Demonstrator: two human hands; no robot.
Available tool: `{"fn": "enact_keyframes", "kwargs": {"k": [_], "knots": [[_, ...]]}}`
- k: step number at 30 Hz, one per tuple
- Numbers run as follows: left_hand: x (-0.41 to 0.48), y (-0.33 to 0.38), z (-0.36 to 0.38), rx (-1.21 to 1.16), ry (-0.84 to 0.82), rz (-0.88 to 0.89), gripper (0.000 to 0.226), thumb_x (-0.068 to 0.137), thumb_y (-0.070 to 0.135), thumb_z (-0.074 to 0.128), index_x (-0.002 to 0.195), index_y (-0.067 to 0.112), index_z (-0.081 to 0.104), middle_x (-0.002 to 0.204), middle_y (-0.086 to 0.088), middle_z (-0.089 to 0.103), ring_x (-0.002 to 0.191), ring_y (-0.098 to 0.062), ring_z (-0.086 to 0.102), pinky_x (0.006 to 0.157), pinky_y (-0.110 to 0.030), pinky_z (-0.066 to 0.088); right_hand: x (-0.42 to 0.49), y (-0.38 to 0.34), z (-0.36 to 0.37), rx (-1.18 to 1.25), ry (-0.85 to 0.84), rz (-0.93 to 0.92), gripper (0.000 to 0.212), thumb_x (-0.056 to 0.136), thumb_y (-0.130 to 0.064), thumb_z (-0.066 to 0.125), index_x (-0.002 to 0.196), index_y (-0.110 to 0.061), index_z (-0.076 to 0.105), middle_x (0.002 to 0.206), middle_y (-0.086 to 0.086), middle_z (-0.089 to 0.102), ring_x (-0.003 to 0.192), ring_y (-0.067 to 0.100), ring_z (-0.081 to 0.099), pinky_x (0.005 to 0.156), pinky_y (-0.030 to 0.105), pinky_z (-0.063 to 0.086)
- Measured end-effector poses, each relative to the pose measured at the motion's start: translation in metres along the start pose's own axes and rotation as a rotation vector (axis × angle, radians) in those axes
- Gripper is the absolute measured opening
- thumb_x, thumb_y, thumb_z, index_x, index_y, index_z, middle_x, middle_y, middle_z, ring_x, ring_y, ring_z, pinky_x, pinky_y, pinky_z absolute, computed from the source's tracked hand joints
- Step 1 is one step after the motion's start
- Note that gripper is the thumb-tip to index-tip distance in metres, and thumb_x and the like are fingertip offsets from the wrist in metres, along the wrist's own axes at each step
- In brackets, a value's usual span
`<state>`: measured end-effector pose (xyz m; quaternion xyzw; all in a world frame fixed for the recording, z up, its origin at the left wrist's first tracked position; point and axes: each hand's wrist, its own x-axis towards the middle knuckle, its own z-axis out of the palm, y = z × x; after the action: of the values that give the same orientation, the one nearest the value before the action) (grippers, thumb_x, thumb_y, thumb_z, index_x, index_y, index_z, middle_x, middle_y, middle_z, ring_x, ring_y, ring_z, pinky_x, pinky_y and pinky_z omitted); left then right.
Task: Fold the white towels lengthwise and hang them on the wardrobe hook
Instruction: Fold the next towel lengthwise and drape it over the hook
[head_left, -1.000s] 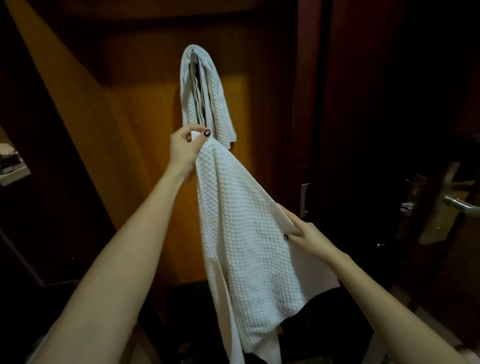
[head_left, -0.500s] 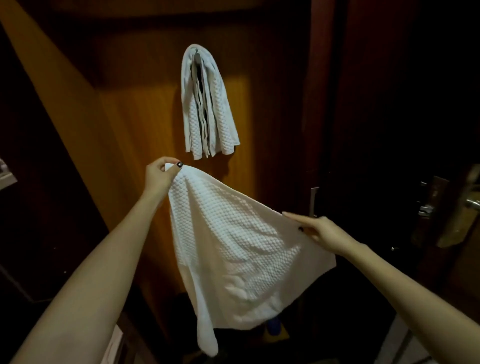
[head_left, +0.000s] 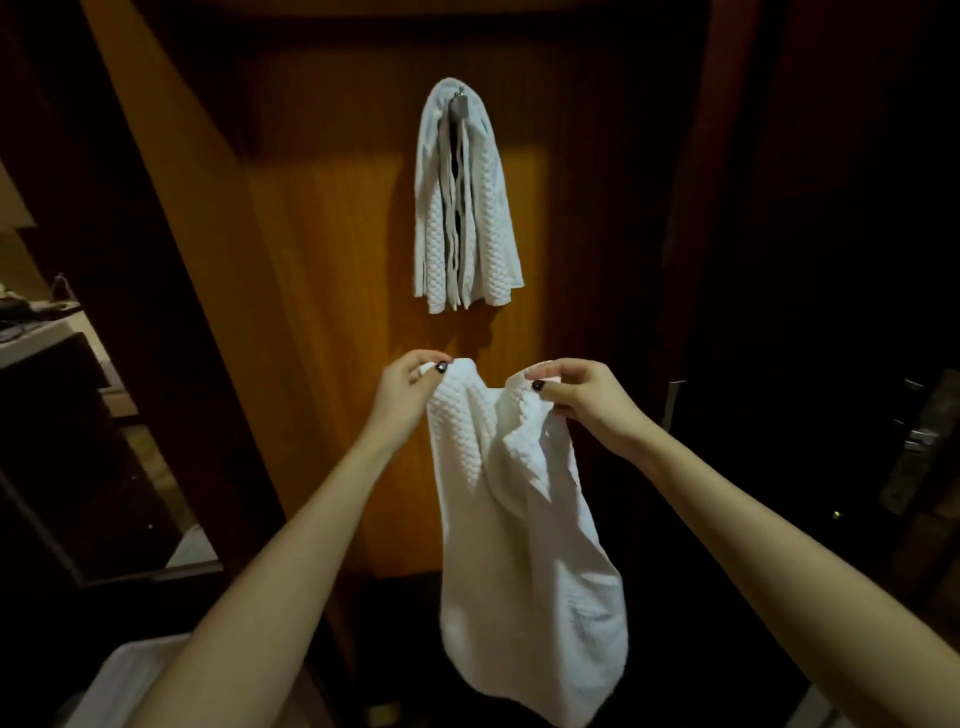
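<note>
Held towel (head_left: 524, 545) is hanging straight below the hook (head_left: 460, 106), just under the hung towels (head_left: 465, 218) and not touching them, w/ the wardrobe panel (head_left: 332, 312) behind. Left hand (head_left: 410, 387) is pinching one top corner btwn thumb & forefinger, below-left of the hook. Right hand (head_left: 582, 400) is pinching the other top corner the same way, below-right of it. Corners are sitting close together, so the top edge is sagging into a fold btwn them. Cloth is looking soft, limp, waffle-textured, prob. light & grippy, not fragile, so it's going to droop wherever it's unsupported. Best hold, imo: corners/top edge as now, then the mid-fold for draping. Long axis is running vertical, top end pointing up at the hook, free end trailing down & slightly right of it.
</note>
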<state>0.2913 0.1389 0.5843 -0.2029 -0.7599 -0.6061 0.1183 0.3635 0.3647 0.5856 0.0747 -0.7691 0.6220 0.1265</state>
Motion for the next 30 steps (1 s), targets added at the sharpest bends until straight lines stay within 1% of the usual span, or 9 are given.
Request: {"fn": "enact_keyframes", "kwargs": {"k": [2,4,8,12,15,18,21,25,30], "knots": [[-0.006,0.004,0.005,-0.027,-0.035,0.048,0.017,0.092,0.005,0.056,0.097,0.017,0.066,0.098,0.008,0.066,0.095,-0.002,0.060,0.075,-0.011,0.046,0.000,-0.007,0.009,0.025,0.027,0.007,0.011,0.084,-0.009,0.073,0.094,-0.011,0.074,0.088,0.014,0.071,0.075,0.015,0.066,0.069,0.023,0.052],[-0.012,0.007,0.009,-0.092,-0.054,0.069,0.020,0.092,0.002,0.056,0.094,0.018,0.066,0.097,0.009,0.066,0.089,0.006,0.060,0.073,-0.007,0.046,-0.003,-0.011,0.014,0.024,-0.023,0.001,0.023,0.081,-0.012,0.077,0.103,-0.009,0.071,0.081,0.007,0.073,0.074,0.014,0.070,0.068,0.019,0.053],[-0.020,0.009,0.013,-0.231,-0.064,0.037,0.021,0.093,0.004,0.057,0.091,0.022,0.069,0.093,0.010,0.067,0.084,0.004,0.062,0.069,-0.012,0.047,-0.013,-0.017,0.018,-0.057,-0.100,-0.050,0.033,0.080,-0.001,0.076,0.110,-0.011,0.066,0.092,0.002,0.076,0.091,0.013,0.072,0.080,0.023,0.057],[-0.027,0.013,0.020,-0.246,-0.124,0.082,0.024,0.092,0.001,0.057,0.090,0.022,0.069,0.092,0.009,0.068,0.084,0.004,0.062,0.070,-0.011,0.047,-0.020,-0.019,0.022,-0.222,0.093,-0.208,0.010,0.085,-0.004,0.072,0.091,-0.011,0.068,0.077,0.000,0.075,0.074,0.006,0.072,0.067,0.015,0.053],[-0.032,0.016,0.024,-0.252,-0.179,0.096,0.024,0.092,0.001,0.057,0.091,0.021,0.069,0.092,0.007,0.068,0.081,-0.001,0.062,0.067,-0.014,0.047,-0.022,-0.017,0.024,-0.306,0.227,-0.269,0.009,0.085,-0.008,0.072,0.082,-0.015,0.067,0.066,-0.005,0.071,0.062,0.003,0.068,0.060,0.013,0.049],[-0.036,0.018,0.029,-0.233,-0.187,0.080,0.022,0.097,0.007,0.051,0.093,0.022,0.068,0.090,0.007,0.069,0.083,-0.002,0.064,0.070,-0.018,0.049,-0.023,-0.017,0.026,-0.410,0.302,-0.286,0.006,0.086,-0.011,0.071,0.081,-0.011,0.068,0.063,-0.004,0.070,0.059,0.004,0.067,0.060,0.023,0.055],[-0.041,0.021,0.031,-0.285,-0.206,0.033,0.029,0.099,0.034,0.041,0.098,0.021,0.067,0.090,0.007,0.069,0.088,-0.008,0.065,0.076,-0.020,0.049,-0.023,-0.018,0.026,-0.426,0.356,-0.279,0.009,0.087,-0.012,0.070,0.079,-0.007,0.069,0.061,-0.002,0.069,0.058,0.007,0.067,0.065,0.037,0.058],[-0.040,0.021,0.022,-0.238,-0.184,0.107,0.004,0.087,0.018,0.069,0.091,0.020,0.069,0.077,0.009,0.069,0.070,-0.004,0.063,0.059,-0.017,0.048,-0.024,-0.026,0.028,-0.428,0.335,-0.279,0.010,0.087,-0.013,0.069,0.080,-0.006,0.069,0.061,-0.001,0.070,0.058,0.010,0.068,0.063,0.042,0.058],[-0.032,0.013,0.007,-0.204,-0.139,0.063,0.013,0.081,0.008,0.074,0.079,0.020,0.068,0.069,0.007,0.068,0.063,-0.006,0.062,0.056,-0.020,0.047,-0.025,-0.030,0.022,-0.495,0.245,-0.305,0.006,0.085,-0.010,0.070,0.081,-0.006,0.068,0.063,0.000,0.070,0.056,0.007,0.068,0.059,0.035,0.057]]}}
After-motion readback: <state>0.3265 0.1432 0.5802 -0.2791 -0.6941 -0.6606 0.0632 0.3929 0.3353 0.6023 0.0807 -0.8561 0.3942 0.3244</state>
